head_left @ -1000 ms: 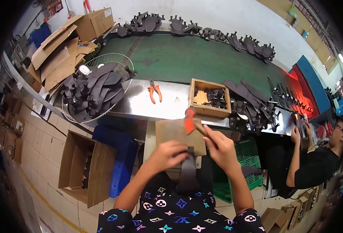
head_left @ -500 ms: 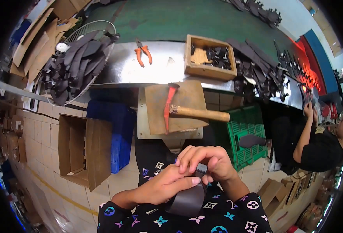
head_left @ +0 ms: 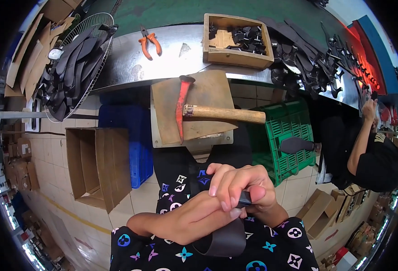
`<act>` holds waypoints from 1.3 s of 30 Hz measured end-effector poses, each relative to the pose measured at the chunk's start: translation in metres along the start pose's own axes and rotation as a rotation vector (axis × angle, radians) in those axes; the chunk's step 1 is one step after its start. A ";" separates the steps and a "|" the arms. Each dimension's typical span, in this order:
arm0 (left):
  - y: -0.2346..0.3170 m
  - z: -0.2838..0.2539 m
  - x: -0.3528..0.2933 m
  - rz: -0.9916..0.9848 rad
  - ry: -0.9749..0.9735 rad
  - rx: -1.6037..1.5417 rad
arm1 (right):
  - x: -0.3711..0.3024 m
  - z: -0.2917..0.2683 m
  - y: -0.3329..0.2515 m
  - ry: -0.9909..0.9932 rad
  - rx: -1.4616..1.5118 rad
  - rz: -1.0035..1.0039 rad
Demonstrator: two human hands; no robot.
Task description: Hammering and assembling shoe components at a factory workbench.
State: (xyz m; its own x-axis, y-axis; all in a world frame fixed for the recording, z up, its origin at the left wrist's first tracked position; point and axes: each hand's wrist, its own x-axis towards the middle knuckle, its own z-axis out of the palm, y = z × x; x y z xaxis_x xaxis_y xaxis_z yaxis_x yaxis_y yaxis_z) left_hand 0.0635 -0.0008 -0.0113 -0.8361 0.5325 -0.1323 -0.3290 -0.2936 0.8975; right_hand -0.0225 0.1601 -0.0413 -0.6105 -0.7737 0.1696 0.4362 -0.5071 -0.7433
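Observation:
Both hands are together over my lap, around a dark strap (head_left: 228, 239) bent into a curve, with a small black block-like end piece (head_left: 244, 198). My left hand (head_left: 194, 219) is closed on the strap, its thumb lying just below the end piece. My right hand (head_left: 248, 185) grips that end piece from above, fingers curled and thumb bent beside it; part of the piece is hidden under them. Beyond the hands, a red-headed hammer (head_left: 224, 113) with a wooden handle rests on a brown board (head_left: 208, 88) on a small stand.
Orange-handled pliers (head_left: 150, 44) and a wooden box (head_left: 239, 58) of black parts sit on the metal bench. A wire basket (head_left: 100, 67) of dark straps stands left. Cardboard (head_left: 118, 167) and blue boxes (head_left: 140, 162), a green crate (head_left: 293, 117) and a co-worker (head_left: 375, 158) flank me.
The view has shifted, so the bench and hammer appear higher. My right fingers have come further over the end piece, and the strap now shows a rounder bend below my hands.

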 end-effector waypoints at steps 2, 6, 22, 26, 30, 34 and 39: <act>0.005 0.000 0.002 -0.038 0.011 -0.030 | -0.002 -0.005 0.000 -0.042 0.019 0.034; 0.006 0.000 0.006 -0.098 0.070 -0.173 | -0.008 -0.009 0.001 0.029 0.024 0.127; 0.020 0.010 0.013 -0.083 0.075 0.041 | -0.014 -0.011 -0.015 0.076 -0.190 -0.049; 0.022 0.010 0.008 -0.019 0.041 0.338 | -0.017 -0.007 -0.035 -0.045 -0.609 -0.106; 0.021 0.017 0.002 0.069 0.074 0.412 | -0.016 0.003 -0.039 -0.034 -0.869 -0.235; 0.013 0.013 0.005 0.031 0.082 0.523 | -0.020 -0.002 -0.028 0.026 -0.822 -0.262; 0.000 0.013 -0.013 0.057 0.352 -0.206 | 0.002 -0.013 -0.021 0.204 -0.999 -0.363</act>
State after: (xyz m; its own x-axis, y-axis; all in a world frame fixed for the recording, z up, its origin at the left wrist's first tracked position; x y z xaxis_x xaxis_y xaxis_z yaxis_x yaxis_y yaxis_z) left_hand 0.0798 0.0029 -0.0045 -0.9428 0.2168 -0.2532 -0.3293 -0.4866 0.8092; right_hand -0.0416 0.1738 -0.0331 -0.7333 -0.5152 0.4436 -0.4725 -0.0829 -0.8774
